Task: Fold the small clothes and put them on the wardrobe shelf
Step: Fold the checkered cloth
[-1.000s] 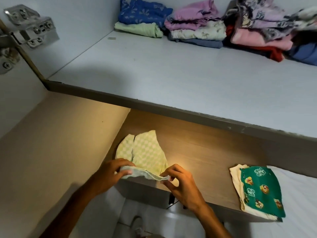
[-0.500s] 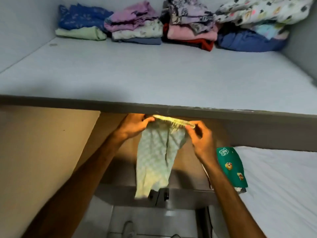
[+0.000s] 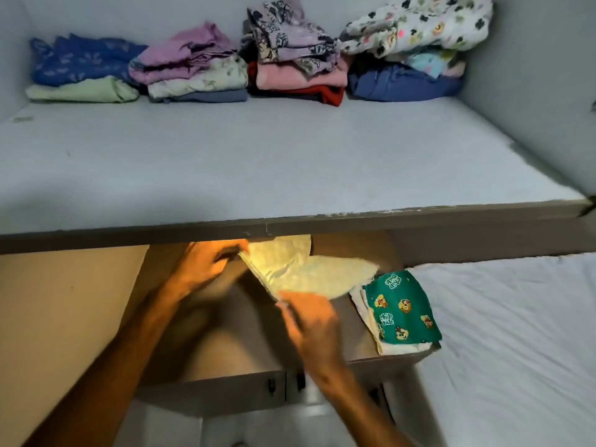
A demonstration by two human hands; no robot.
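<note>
A small pale green checked garment is held in the air over the brown lower surface, just under the front edge of the wardrobe shelf. My left hand grips its upper left corner. My right hand grips its lower edge, and the cloth fans out to the right, its tip over a folded green cartoon-print garment lying on a cream one at the surface's right end. Both hands are blurred by motion.
Folded stacks line the back of the shelf: blue and light green, pink and cream, purple print over pink and red, floral over dark blue. A white sheet lies at the right. Wardrobe walls close both sides.
The garment was lifted off the brown surface, held hanging by its waistband, and is now swung sideways to the right. My right hand has dropped lower; the view has shifted right.
</note>
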